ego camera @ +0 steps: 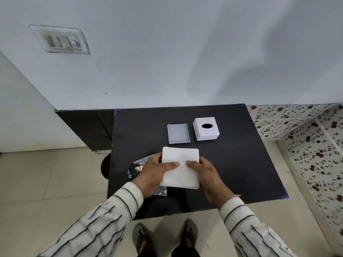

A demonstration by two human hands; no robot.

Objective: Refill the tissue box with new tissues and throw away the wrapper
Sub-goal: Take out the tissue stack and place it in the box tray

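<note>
A white stack of tissues is held over the near part of the black table. My left hand grips its left edge with the thumb on top, and my right hand grips its right edge the same way. Under my left hand lies the crumpled clear and black wrapper, partly hidden. Farther back, the white tissue box cover with a dark oval slot stands next to the shallow grey box base, which lies open side up and apart from it.
The table stands against a pale wall. A dark cabinet is at the left, with a round black object on the floor beside the table. A flower-patterned surface runs along the right. My sandalled feet are on beige floor tiles.
</note>
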